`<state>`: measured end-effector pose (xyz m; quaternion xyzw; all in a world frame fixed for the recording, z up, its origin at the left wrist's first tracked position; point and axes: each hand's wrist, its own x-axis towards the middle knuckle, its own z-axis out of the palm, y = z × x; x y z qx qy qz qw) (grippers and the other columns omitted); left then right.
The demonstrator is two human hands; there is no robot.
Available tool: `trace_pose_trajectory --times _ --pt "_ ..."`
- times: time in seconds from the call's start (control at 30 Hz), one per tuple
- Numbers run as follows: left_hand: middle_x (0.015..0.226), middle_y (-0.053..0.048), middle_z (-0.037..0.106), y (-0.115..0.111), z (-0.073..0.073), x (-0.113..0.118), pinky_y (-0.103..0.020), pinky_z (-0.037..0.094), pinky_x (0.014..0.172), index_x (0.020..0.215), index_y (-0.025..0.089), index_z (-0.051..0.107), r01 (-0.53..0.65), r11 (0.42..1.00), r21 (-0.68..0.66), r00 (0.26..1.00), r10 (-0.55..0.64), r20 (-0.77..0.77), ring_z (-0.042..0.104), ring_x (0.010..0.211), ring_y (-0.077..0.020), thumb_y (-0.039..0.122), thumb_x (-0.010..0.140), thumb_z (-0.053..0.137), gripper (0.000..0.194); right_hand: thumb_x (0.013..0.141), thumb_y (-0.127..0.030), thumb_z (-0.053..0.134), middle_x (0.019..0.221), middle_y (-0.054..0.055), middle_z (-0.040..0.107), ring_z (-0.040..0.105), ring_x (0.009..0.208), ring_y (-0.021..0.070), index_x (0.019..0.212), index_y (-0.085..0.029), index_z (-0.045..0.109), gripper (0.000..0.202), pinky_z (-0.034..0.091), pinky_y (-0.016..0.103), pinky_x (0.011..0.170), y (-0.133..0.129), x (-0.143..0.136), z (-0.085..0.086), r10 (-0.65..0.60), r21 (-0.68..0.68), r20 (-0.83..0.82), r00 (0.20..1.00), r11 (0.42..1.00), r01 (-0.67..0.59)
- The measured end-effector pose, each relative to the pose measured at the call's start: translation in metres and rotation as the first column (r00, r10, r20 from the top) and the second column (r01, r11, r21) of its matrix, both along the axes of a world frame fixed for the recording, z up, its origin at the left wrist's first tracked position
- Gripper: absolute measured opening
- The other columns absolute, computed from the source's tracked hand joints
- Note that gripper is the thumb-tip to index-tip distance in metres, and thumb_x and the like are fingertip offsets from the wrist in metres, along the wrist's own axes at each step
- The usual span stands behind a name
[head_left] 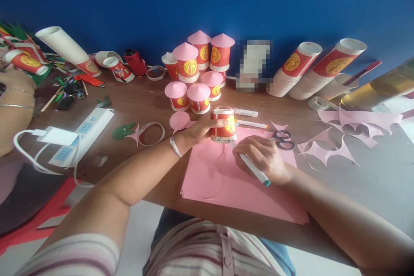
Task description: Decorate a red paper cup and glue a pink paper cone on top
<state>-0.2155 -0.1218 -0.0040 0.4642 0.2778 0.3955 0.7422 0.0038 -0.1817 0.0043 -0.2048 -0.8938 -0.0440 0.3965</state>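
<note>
Cup (226, 133) is upside down in my left grip (204, 128), which is wrapped snugly around it, thumb across the front. My right grip (260, 157) is closed pen-style on a white marker (254, 168) with a teal end, tip right by the cup's rim; can't tell if it's touching. The rim band has greenish squiggles on the side I can see, so I'd call it at least partly decorated, no clue about the far side. No cone on this one.

Under both grips are pink sheets (258, 198) on the surface (171, 181), with a circle (207, 181) drawn but not cut out, so that bit's undone. Just left of the left grip lies a round pink piece (179, 120). Past the right grip are two spare markers (250, 123), with scissors (284, 139) to its right and curvy pink scraps (344, 151) further right, so a fair bit of cutting's done.

Beyond the left grip, six coned cups (198, 91) look pretty much complete to me. Way past the right grip stand two tall cup stacks (333, 64), no cones, so I'd guess loads could be left.
</note>
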Motion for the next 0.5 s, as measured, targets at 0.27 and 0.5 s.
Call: trace_pose_trajectory --times 0.27,0.5 --pt "0.09 -0.001 0.06 -0.001 0.0038 0.0011 -0.028 0.047 0.074 0.101 0.019 0.069 0.01 1.0 -0.003 1.0 -0.01 0.018 0.056 0.083 -0.0154 0.032 0.079 0.085 0.03 0.087 0.002 0.061 0.073 -0.003 0.064 0.059 0.06 0.0135 0.099 -0.022 0.057 0.028 0.05 0.027 0.058 0.0003 -0.0006 -0.0003 -0.048 0.016 -0.01 0.999 0.999 0.048" --pt "0.093 -0.002 0.061 0.0003 -0.0007 -0.0003 -0.028 0.048 0.076 0.104 0.019 0.07 0.015 0.999 0.028 1.0 -0.015 0.017 0.057 0.085 -0.0158 0.032 0.082 0.083 0.029 0.086 0.001 0.06 0.072 -0.004 0.064 0.058 0.058 0.013 0.098 -0.023 0.057 0.027 0.047 0.027 0.055 0.0 -0.0001 0.0005 -0.053 0.006 -0.007 0.999 0.999 0.053"
